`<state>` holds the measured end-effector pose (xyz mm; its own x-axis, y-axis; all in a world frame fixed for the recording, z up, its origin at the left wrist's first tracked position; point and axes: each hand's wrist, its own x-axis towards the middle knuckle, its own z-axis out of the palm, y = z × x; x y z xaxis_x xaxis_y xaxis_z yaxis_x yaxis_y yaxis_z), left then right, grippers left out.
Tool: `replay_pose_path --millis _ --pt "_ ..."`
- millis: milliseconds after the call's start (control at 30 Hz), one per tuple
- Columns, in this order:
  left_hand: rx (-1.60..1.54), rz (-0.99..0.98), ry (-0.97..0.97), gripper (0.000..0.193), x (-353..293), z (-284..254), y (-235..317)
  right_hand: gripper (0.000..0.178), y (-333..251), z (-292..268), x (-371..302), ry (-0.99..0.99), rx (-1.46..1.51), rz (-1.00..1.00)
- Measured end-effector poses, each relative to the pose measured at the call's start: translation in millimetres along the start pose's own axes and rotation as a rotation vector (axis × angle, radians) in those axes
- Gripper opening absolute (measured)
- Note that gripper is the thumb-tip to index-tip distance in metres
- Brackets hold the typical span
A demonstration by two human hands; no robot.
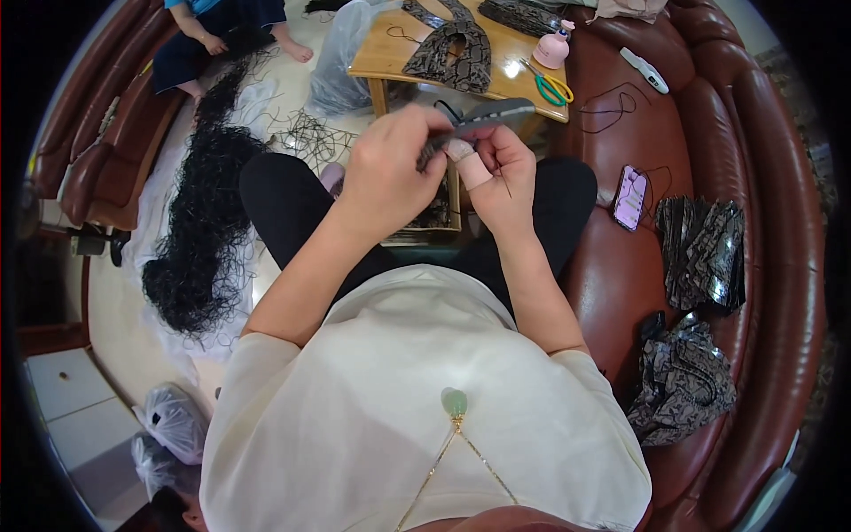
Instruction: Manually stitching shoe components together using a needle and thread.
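Observation:
Both hands are raised in front of my knees, closed on one dark grey, flat, folded strip (501, 113) with a pale patterned edge. My left hand (390, 168) pinches its left end, with the fingertips partly hidden behind the knuckles. From the other side, my right hand (507, 182) grips it between thumb and fingers. A pale wrap (472, 167) goes round the right thumb. Something thin and dark, perhaps a cord, shows by the right palm; I cannot make out what it is. Just beyond, snakeskin-patterned pieces (450, 55) with cut-out openings lie on the wooden table (381, 55).
Green-and-yellow-handled scissors (551, 87) and a pink bottle (554, 46) are on the table. The brown sofa (612, 275) holds a purple phone (630, 197), a white device (644, 70) and snakeskin-patterned bundles (700, 255). Black cord (199, 239) heaps on the left floor, near another person's hand (214, 43).

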<state>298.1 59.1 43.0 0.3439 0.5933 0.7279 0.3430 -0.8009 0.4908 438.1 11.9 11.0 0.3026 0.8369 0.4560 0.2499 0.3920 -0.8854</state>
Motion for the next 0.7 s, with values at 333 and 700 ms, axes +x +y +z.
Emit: replay_pose_path --millis 333,700 --pt "0.025 0.55 0.105 0.012 -8.4 -6.6 -2.1 0.022 -5.4 -10.7 -13.3 -0.037 0.501 -0.022" --pt "0.052 0.654 0.07 0.005 -12.4 -13.7 -3.4 0.03 26.2 -6.6 -37.2 -0.522 1.84 0.993"
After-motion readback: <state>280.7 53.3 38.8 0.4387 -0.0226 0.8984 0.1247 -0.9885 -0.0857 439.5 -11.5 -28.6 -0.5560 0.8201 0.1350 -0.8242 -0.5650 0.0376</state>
